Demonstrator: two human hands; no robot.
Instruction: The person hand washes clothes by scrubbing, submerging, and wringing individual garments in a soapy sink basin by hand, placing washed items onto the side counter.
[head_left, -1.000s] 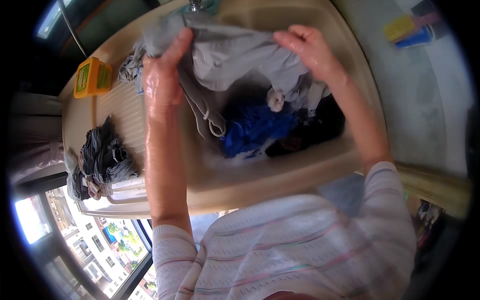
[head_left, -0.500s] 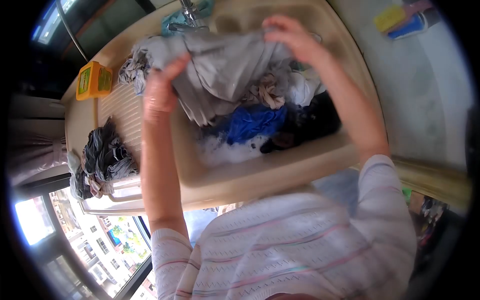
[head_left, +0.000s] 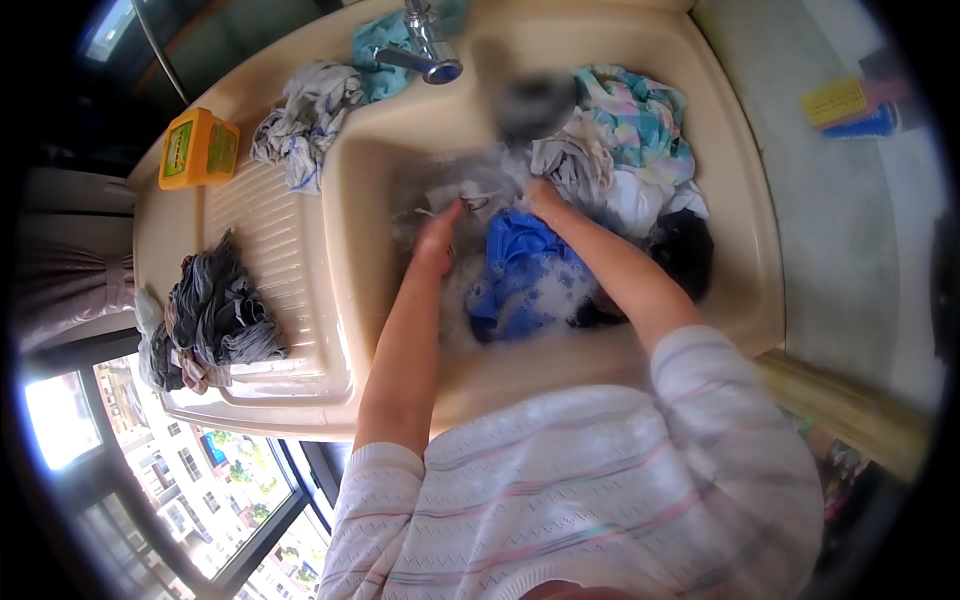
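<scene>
Both hands are down in the sudsy water of a beige sink basin (head_left: 375,190). My left hand (head_left: 436,242) is closed at the left edge of a grey garment (head_left: 462,199), mostly under water. My right hand (head_left: 545,200) is closed at the garment's other side, its fingertips hidden by water and foam. Just below the right hand floats a bundle of blue cloth (head_left: 525,245) with bubbles on it. To its right lie a crumpled grey-beige cloth (head_left: 572,160), a white cloth (head_left: 635,203) and a black cloth (head_left: 685,255).
A chrome faucet (head_left: 432,60) overhangs the basin's back edge. Teal patterned cloth (head_left: 640,115) lies at the back right. On the ribbed drainboard (head_left: 262,215) are a grey-white cloth (head_left: 310,115), a dark cloth heap (head_left: 220,310) and a yellow container (head_left: 198,150). Brushes (head_left: 850,108) lie far right.
My hands have lowered the grey garment from above the basin into the water. They have come closer together, and the faucet and back-right cloths are now uncovered.
</scene>
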